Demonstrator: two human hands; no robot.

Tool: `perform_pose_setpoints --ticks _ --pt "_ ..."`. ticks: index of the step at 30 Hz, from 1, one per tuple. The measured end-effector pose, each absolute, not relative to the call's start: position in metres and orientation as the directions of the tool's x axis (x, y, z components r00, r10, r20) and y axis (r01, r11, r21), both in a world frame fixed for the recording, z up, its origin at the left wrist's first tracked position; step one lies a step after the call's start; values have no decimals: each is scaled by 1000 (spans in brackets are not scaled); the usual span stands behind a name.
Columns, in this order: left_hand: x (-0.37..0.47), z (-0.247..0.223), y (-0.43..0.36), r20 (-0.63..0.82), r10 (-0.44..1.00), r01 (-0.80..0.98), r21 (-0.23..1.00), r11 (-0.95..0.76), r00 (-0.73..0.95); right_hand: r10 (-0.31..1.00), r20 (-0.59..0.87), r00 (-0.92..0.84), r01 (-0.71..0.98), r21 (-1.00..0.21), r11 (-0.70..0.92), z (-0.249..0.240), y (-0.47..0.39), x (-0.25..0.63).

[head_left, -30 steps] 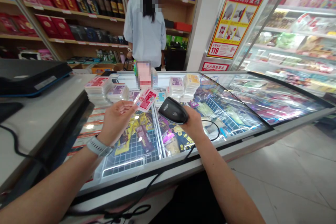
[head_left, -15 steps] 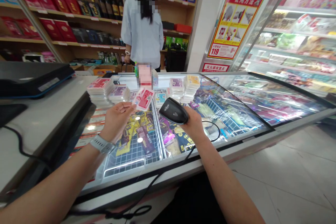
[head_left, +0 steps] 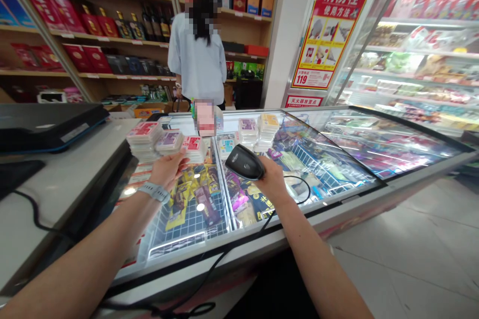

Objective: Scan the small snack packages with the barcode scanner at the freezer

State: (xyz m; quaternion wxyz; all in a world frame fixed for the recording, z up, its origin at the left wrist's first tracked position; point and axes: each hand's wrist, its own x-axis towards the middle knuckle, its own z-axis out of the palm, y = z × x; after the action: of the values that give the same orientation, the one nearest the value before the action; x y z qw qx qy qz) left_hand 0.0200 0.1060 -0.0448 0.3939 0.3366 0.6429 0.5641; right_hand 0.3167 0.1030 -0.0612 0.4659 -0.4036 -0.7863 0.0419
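My right hand (head_left: 272, 179) is wrapped round a black handheld barcode scanner (head_left: 245, 162), its head pointing left above the glass. At the near left edge of a short stack of flat clear packs (head_left: 196, 152) is my left hand (head_left: 168, 169), wearing a pale watch. Its fingers pinch the edge of the top pack (head_left: 192, 143), a flat white one with a red label, which rests on that stack. A purple-labelled stack (head_left: 169, 142) and a taller red-labelled stack (head_left: 144, 137) stand to the left. Behind the scanner is a blue-labelled pack (head_left: 227, 144).
The stacks stand on a glass-topped freezer (head_left: 337, 152) with wire baskets of packaged food below. More stacks (head_left: 267, 129) stand at the back. The scanner's black cable (head_left: 220, 259) crosses the front edge. A person (head_left: 197, 60) faces the shelves. A dark flat device (head_left: 48, 122) sits on the left counter.
My left hand has moved down and left, bringing the red-labelled pack from the air onto the short stack. The scanner stays in my right hand, nearly in place. The view has tilted slightly upward.
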Motion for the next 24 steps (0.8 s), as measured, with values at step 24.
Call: perform_pose_setpoints --ticks 24 --pt "119 31 157 -125 986 288 945 152 -111 458 610 647 354 -772 527 -60 117 362"
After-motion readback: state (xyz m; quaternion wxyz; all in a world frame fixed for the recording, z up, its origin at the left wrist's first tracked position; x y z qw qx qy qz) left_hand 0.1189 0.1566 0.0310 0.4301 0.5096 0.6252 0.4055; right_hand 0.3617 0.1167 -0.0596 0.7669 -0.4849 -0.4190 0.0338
